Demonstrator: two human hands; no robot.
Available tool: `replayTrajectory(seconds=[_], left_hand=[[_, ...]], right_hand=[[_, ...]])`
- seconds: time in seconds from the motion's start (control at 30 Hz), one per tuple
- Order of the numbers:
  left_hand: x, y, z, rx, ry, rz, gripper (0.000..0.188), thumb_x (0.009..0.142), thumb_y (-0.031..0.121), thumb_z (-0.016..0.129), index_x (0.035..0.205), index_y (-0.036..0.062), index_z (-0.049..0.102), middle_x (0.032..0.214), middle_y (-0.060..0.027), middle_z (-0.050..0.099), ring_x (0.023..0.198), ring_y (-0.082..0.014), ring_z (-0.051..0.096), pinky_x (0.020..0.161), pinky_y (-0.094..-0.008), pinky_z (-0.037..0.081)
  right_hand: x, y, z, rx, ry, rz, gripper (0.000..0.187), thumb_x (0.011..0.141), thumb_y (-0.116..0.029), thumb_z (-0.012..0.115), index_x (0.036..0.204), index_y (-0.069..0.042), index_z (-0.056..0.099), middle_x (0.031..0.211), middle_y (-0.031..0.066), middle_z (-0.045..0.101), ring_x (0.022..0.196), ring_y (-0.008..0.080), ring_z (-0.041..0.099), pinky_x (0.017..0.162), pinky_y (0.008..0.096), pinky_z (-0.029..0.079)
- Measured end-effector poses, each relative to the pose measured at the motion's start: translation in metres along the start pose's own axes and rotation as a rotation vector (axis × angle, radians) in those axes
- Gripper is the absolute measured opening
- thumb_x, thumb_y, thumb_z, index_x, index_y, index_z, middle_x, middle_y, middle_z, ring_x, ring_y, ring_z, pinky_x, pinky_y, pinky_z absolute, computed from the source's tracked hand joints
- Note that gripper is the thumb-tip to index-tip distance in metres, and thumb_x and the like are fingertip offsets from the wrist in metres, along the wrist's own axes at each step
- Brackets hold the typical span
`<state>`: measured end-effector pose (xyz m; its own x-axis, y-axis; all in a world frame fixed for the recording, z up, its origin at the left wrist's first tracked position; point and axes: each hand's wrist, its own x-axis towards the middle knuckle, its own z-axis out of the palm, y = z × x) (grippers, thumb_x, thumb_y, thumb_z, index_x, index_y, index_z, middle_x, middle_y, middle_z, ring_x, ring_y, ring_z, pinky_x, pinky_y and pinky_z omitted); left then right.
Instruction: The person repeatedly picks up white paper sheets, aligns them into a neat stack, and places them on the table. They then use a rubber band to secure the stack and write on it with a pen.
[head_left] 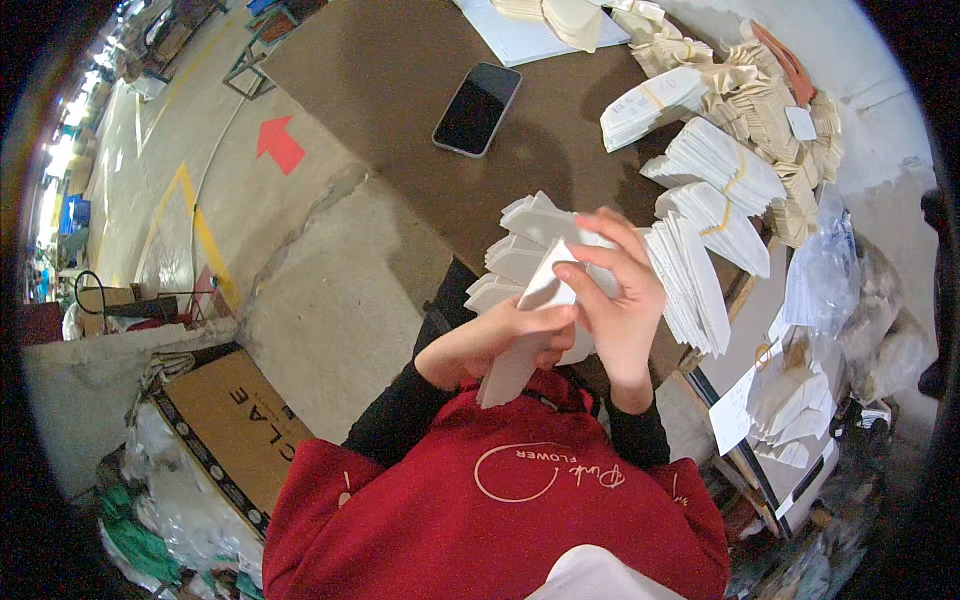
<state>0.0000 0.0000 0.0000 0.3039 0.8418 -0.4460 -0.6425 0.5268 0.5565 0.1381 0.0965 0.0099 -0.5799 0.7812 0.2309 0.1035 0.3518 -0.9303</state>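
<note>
Above my lap, both hands are on a thin white insole-shaped piece (510, 372), or a small stack of them. My left hand (492, 342) is closed round its middle, and the lower end sticks out below the fingers. My right hand (625, 300) pinches the upper end between thumb and fingers. Just behind the hands, more white insole-shaped pieces (517, 258) lie fanned out at the table's near edge. Right of my right hand sits a loose fanned stack of white pieces (690, 285). Part of the held piece is hidden by my fingers.
A phone (477, 110) lies on the brown table (370, 60). At the right are banded white bundles (720, 165) and a heap of cream pieces (755, 100). Plastic bags (860, 320) hang about the right side. A cardboard box (235, 420) stands at the lower left.
</note>
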Motion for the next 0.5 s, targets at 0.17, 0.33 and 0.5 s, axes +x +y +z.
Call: replayTrajectory(seconds=[0.17,0.33,0.5], left_hand=[[0.014,-0.007,-0.009,0.039,0.143,0.103,0.030,0.089,0.035,0.069,0.098,0.0111,0.055,0.079,0.0026,0.052,0.067,-0.0096,0.048,0.058,-0.0255,0.039],[0.019,0.005,-0.038,-0.176,0.124,0.218,0.025,0.094,0.036,0.059,0.097,0.0118,0.053,0.072,0.0051,0.041,0.060,-0.0084,0.039,0.055,-0.0239,0.033],[0.048,-0.003,-0.044,-0.264,0.120,0.158,0.046,0.095,0.046,0.055,0.117,0.0061,0.052,0.097,-0.0064,0.057,0.085,-0.0184,0.056,0.076,-0.0312,0.046]], right_hand=[[0.002,0.006,0.002,-0.120,0.166,-0.006,0.034,0.083,0.001,0.068,0.116,-0.001,0.066,0.128,0.0150,0.057,0.112,0.0227,0.059,0.096,0.0348,0.048],[-0.011,0.050,-0.029,-0.556,0.024,0.403,0.037,0.089,-0.011,0.063,0.124,0.000,0.057,0.119,0.0149,0.057,0.084,0.0223,0.062,0.074,0.0350,0.050],[-0.019,0.079,-0.009,-0.762,0.136,0.197,0.038,0.088,-0.014,0.065,0.122,0.000,0.058,0.111,0.0174,0.055,0.091,0.0326,0.061,0.077,0.0402,0.050]])
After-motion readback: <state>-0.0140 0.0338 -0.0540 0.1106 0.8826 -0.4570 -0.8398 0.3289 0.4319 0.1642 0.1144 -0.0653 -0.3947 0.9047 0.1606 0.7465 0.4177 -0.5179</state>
